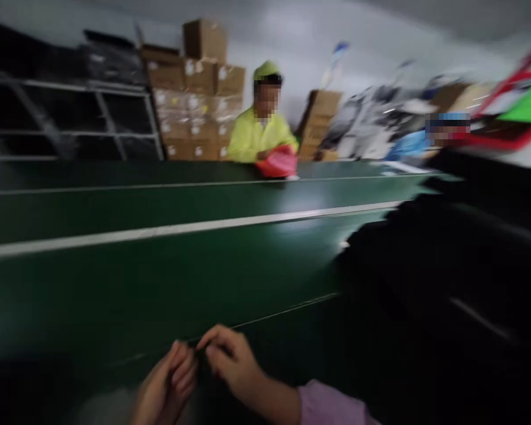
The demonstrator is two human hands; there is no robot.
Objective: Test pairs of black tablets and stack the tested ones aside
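Note:
Low in the view, my left hand [170,378] is closed, its thumb pressed along curled fingers. Close by on its right, my right hand [234,360] has its index finger and thumb bent together in a pinch, the tips almost meeting the left hand. Something small and dark seems to lie between the fingertips; blur and dim light hide what it is. Both hands are over the near edge of a dark green work table [159,283]. A large heap of black cloth [425,283] rises to the right of my right hand.
Across the table a person in yellow [261,130] handles a red piece of cloth [278,162]. Stacked cardboard boxes [199,106] and a metal rack [101,118] stand behind. At the far right are another person's blue clothing [409,144] and a red frame [504,141].

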